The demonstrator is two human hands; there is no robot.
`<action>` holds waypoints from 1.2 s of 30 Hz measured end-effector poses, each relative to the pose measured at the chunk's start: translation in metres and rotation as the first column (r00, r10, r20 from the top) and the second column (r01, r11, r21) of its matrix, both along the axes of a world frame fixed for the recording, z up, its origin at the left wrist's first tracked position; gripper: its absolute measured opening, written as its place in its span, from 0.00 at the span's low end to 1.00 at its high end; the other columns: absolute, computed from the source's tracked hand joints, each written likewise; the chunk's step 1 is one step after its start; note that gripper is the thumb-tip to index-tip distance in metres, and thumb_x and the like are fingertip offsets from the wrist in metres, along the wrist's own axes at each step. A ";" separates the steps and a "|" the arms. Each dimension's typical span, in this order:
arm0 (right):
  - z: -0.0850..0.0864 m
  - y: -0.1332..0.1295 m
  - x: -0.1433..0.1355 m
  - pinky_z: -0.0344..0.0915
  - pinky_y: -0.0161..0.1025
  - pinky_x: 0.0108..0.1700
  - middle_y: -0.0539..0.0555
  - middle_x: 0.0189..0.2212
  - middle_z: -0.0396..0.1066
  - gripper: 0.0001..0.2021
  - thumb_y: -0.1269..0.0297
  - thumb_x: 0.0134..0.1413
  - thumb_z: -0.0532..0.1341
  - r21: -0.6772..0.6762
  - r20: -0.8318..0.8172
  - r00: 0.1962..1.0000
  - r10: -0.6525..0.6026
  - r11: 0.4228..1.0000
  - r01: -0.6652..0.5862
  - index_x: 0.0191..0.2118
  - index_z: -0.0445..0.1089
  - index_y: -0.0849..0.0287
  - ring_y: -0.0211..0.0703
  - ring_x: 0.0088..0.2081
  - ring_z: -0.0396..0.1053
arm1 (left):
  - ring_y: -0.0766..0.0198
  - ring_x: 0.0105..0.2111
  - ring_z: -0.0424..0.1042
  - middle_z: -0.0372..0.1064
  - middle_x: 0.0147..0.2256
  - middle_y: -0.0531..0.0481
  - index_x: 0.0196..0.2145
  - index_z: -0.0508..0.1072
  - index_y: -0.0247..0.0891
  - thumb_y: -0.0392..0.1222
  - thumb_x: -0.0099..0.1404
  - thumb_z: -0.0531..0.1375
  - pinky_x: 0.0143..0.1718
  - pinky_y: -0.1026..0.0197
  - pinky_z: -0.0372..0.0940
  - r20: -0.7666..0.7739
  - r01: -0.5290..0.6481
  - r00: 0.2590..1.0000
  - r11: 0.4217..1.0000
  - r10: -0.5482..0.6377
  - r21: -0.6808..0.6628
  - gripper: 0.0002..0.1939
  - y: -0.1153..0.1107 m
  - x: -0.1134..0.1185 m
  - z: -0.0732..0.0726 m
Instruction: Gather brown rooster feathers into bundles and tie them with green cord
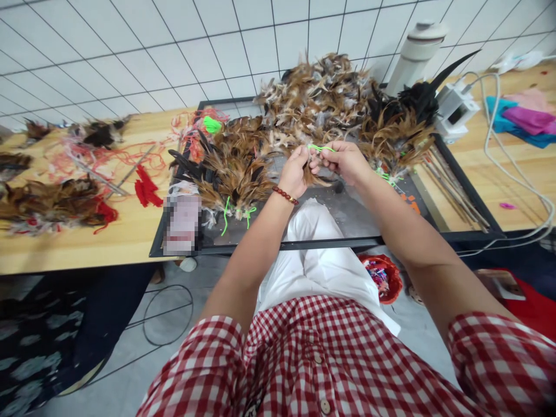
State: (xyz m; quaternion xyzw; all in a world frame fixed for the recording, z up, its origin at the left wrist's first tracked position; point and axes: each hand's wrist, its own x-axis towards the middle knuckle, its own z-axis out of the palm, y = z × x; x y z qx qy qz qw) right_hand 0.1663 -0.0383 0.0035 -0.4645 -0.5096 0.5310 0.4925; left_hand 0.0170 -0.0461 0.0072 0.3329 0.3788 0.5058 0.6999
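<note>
The left hand (297, 168) pinches a small feather bunch (313, 177); the right hand (346, 161), at its three o'clock, grips green string (322, 149). A feather pile (321, 98) lies at twelve o'clock from them, a phone (182, 223) at eight.

This looks like a small craft workshop. At the upper middle of the frame, a large feather heap (321, 98) is on the wooden desk (143, 130), and pink threads (69, 153) lie at the left, before a white tiled wall (182, 52).
</note>
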 end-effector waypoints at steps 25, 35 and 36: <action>-0.005 0.002 0.001 0.56 0.33 0.24 0.48 0.21 0.68 0.15 0.57 0.55 0.70 -0.089 -0.100 0.995 -0.031 0.996 0.022 0.26 0.66 0.56 0.33 0.22 0.58 | 0.73 0.22 0.65 0.67 0.26 0.54 0.32 0.73 0.37 0.43 0.71 0.64 0.26 0.67 0.63 0.023 0.245 0.969 0.969 -0.244 -0.040 0.10 0.000 -0.006 0.001; -0.014 0.008 0.003 0.56 0.35 0.26 0.45 0.24 0.62 0.25 0.42 0.54 0.74 0.061 -0.035 0.998 -0.057 0.996 0.059 0.28 0.62 0.53 0.33 0.23 0.53 | 0.75 0.22 0.62 0.67 0.25 0.55 0.31 0.73 0.36 0.37 0.68 0.63 0.23 0.68 0.58 0.050 0.210 0.977 0.971 -0.206 -0.111 0.07 0.008 -0.007 -0.003; -0.014 0.008 0.004 0.55 0.36 0.26 0.45 0.23 0.60 0.26 0.41 0.54 0.74 0.072 -0.021 0.998 -0.067 0.995 0.068 0.28 0.62 0.53 0.33 0.23 0.53 | 0.75 0.21 0.62 0.68 0.25 0.55 0.31 0.74 0.35 0.36 0.67 0.64 0.23 0.68 0.57 0.035 0.207 0.978 0.972 -0.204 -0.108 0.06 0.006 -0.006 -0.003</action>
